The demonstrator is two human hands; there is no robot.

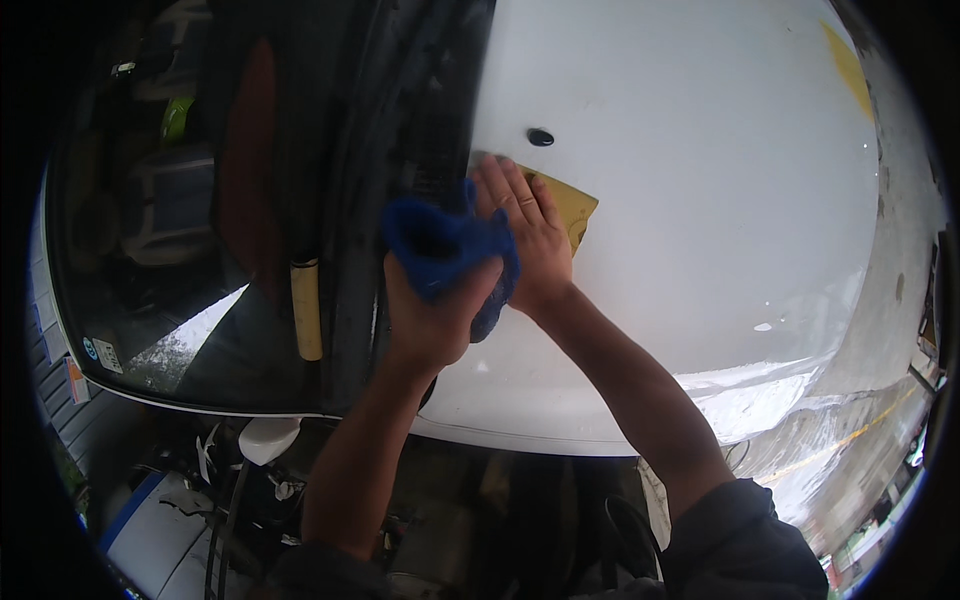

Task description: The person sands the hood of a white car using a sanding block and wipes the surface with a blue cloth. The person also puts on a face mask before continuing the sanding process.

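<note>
My left hand (432, 318) grips a bunched blue cloth (450, 252) just above the rear edge of a white car bonnet (700, 200), beside the dark cowl at the windscreen base. My right hand (525, 235) lies flat, fingers spread, pressing a yellow cloth (572, 208) onto the bonnet. The blue cloth overlaps my right wrist. A small black washer nozzle (540, 137) sits on the bonnet just beyond my right fingertips.
The dark windscreen (200, 220) fills the left, with a yellowish strip (307, 310) near its lower edge. A white side mirror (268, 438) hangs below it. Wet concrete ground (860, 400) with a yellow line lies right. A yellow smear (848, 68) marks the bonnet's far edge.
</note>
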